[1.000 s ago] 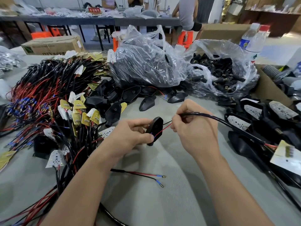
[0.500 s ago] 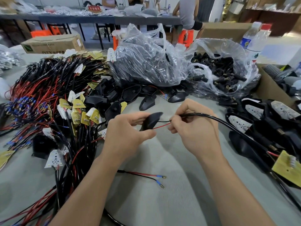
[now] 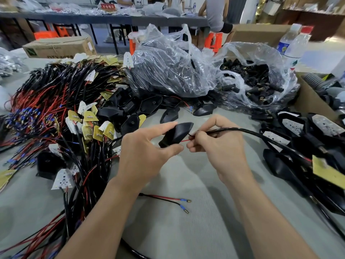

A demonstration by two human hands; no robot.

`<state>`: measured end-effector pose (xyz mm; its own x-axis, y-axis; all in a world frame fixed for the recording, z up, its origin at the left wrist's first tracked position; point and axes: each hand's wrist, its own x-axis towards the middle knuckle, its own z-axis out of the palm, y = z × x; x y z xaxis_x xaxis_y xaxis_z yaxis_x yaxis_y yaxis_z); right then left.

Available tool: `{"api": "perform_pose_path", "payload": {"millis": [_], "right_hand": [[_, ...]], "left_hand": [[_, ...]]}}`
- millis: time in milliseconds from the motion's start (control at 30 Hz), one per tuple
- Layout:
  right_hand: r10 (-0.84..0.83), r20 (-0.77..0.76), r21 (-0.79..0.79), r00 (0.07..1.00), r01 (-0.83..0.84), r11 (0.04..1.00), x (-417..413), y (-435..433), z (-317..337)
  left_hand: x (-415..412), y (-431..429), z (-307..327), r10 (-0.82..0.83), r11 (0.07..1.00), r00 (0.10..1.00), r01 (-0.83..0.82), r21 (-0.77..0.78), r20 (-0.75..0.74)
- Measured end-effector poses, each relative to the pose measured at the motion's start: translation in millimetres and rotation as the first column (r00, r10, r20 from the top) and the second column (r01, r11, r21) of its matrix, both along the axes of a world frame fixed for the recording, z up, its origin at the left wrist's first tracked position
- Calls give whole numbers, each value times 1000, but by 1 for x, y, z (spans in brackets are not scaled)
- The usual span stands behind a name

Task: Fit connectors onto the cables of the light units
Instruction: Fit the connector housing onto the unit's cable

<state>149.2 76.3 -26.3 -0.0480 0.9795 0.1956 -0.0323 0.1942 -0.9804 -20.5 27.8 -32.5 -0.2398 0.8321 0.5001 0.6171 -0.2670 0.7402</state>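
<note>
Grey table top (image 3: 186,230) fills the near view, and behind it a second long table stands with people sitting at it. Above the middle of the table top one black housing (image 3: 177,134) is held. It is matt and smooth, pointed like a drop, with its tip turned to the upper right. One black cable (image 3: 242,130) comes in from the right and ends just beside the housing. Two thin wires leave its sheath there: one red wire (image 3: 183,140) and one black.

The left hand (image 3: 147,156) pinches the housing between the forefinger on top and the thumb below. The right hand (image 3: 218,148) is tightly curled and pinches the cable end with thumb and fingertips.

Nearer to the person lies one loose lead (image 3: 164,199) with two blue-sleeved terminals. Two clear bags lie further back: the left bag (image 3: 168,68), and the right bag (image 3: 261,58), which is open and shows many small black connectors (image 3: 261,86). Two bottles (image 3: 293,43) stand at the far right. One big heap of red and black cables (image 3: 46,113) covers the left side.
</note>
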Motion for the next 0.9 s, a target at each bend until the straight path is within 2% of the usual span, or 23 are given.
{"api": "perform_pose_path", "payload": {"millis": [100,167,333,467,567,767,900], "right_hand": [[-14,72,13,997,13,1000,4,1,-1],[-29,83,-7,996,30,1000,6,2,-1],[12,72,-40,997,-9,999,4,1,-1],[118,93,-101,989,-109,989,2,-1,1],[132,78,-100,988,-124,987,-2,-5,2],[53,-62,25,997,-51,998,-8,-11,10],[-44,-122,5,992,45,999,-10,-9,6]], "left_hand": [[2,-1,0,49,997,991,-40,71,-123],[4,-1,0,68,992,988,-53,110,-141],[2,1,0,78,996,996,-79,29,43],[-1,7,1,-42,998,980,50,-39,193],[-4,10,2,-99,989,945,127,-72,313],[-5,11,1,-159,968,927,214,-130,339],[-4,12,0,-192,945,922,266,-191,336]]}}
